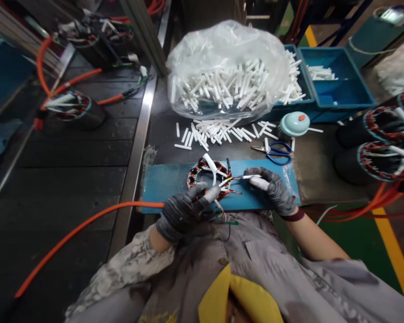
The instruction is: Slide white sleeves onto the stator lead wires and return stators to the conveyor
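A wire-wound motor stator [192,174] rests on the blue board [164,179] in front of me. My left hand [186,211], in a grey glove, is at its near left edge, with thumb and fingers closed on a wire lead [225,182] that shows white and yellow. To the right, my gloved right hand [272,186] pinches a thin white sleeve [251,176], whose left end meets the lead's dark tip. A wider white tube [210,163] stands up out of the stator's ring.
White sleeves [218,131] lie loose behind the board, below a clear bag [229,67] of them. Blue-handled scissors [278,151] and a pale-lidded container [294,124] are right of these. More stators [373,161] stand far right; an orange hose [87,229] runs left.
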Motion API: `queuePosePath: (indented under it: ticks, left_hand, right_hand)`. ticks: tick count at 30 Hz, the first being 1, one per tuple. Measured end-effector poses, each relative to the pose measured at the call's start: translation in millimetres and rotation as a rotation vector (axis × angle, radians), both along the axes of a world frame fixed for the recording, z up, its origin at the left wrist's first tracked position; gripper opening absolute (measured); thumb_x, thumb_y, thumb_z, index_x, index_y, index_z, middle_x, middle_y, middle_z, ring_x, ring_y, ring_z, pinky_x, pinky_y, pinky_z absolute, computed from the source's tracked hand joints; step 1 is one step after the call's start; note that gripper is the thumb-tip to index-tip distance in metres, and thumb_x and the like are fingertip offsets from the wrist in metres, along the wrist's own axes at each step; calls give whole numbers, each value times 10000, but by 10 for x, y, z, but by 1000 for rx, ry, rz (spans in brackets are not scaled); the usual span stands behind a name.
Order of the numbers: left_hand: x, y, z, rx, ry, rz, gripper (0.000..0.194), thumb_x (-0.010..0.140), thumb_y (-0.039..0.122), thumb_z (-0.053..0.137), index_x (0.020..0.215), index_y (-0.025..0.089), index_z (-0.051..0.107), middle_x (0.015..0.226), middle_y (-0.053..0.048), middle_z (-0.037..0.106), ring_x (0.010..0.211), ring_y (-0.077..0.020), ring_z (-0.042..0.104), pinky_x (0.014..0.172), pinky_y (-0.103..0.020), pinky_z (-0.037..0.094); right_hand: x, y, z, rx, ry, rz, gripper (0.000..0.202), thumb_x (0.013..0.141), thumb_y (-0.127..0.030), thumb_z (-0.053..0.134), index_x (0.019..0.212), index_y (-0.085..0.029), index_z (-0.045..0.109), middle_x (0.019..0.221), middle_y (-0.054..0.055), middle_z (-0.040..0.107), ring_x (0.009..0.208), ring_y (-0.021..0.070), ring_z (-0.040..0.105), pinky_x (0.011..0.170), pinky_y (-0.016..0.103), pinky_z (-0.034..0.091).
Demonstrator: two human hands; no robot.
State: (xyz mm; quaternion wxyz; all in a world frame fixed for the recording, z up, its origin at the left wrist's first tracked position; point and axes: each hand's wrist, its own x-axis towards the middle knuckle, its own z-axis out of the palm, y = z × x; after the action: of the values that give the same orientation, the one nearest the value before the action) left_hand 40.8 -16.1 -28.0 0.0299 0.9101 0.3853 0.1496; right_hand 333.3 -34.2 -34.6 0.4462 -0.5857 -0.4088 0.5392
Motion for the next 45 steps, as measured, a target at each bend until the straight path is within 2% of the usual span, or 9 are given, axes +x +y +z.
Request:
queuePosePath:
  ticks: [4, 7, 12, 16, 22, 28, 32, 38, 45]
  left_hand:
    - [26, 39, 80, 28, 41, -43, 412, 1016, 238, 479, 1375, 341, 652, 1204, -48, 763, 669, -164, 706, 456, -235, 415]
    - [48, 96, 158, -22, 40, -94, 435, 1034, 264, 439, 1433, 275, 612, 1185, -86, 769, 644, -179, 710, 464, -249, 443]
    - [52, 161, 253, -121, -81, -165, 406, 1065, 298, 417, 1414, 239, 616, 1228, -75, 761, 850, -201, 764, 684, -279, 601]
    - [170, 135, 298, -42, -111, -30, 331, 1051, 350, 493, 1291, 247, 697, 1150, -59, 778, 826, -192, 760, 604, -259, 578]
    - [400, 181, 285, -31, -290, 69, 218, 1003, 276, 579, 1107, 176, 742, 1006, -66, 796, 907, -205, 763, 818, -297, 628]
    - [556, 336, 176, -18, -258, 20, 307, 1050, 341, 504, 1104, 171, 753, 1000, -78, 799, 918, -222, 771, 828, -345, 640]
    - [509, 348, 162, 6, -260, 14, 314, 1041, 381, 541, 1132, 166, 750, 1007, -96, 796, 918, -223, 769, 825, -336, 635]
    - [259, 287, 248, -136, -138, -76, 358, 1056, 318, 468, 1333, 205, 666, 1135, -83, 768, 992, -212, 739, 862, -328, 612]
    - [360, 303, 79, 49, 68, -112, 377, 1036, 460, 491, 1114, 207, 759, 899, -117, 741, 813, -243, 702, 635, -315, 524]
  right_hand:
    - [-17, 91, -106, -122, 256, 51, 408, 711, -453, 875, 1042, -226, 799, 847, 13, 768, 740, 150, 664, 761, 307, 549]
    - [-2, 147, -161, -156, 322, 70, 443, 656, -434, 917, 1029, -221, 810, 884, 28, 783, 782, 170, 695, 799, 333, 569]
    - [48, 237, -121, -106, 219, 125, 429, 681, -445, 908, 1044, -233, 820, 886, 37, 794, 770, 184, 706, 804, 367, 594]
    - [88, 301, -46, -1, 84, 201, 378, 682, -470, 905, 991, -265, 833, 984, 39, 805, 905, 228, 736, 941, 434, 586]
    - [55, 359, -19, -22, 143, 278, 383, 705, -468, 887, 1020, -257, 831, 953, 45, 806, 826, 210, 739, 831, 384, 615]
    - [-155, 424, 48, 61, 177, 364, 349, 788, -450, 822, 1048, -218, 817, 963, 39, 803, 816, 184, 729, 793, 322, 590]
    - [-230, 420, 149, 203, -73, 352, 320, 860, -450, 751, 1060, -207, 810, 995, 44, 803, 887, 198, 738, 806, 293, 555]
    - [-247, 230, 256, 234, -510, 327, 261, 880, -416, 670, 967, -219, 816, 739, 29, 759, 662, 165, 678, 624, 262, 453]
    - [-71, 120, 255, 503, -894, 450, 442, 1043, -514, 461, 1139, -234, 790, 849, 89, 751, 766, 205, 646, 705, 313, 439]
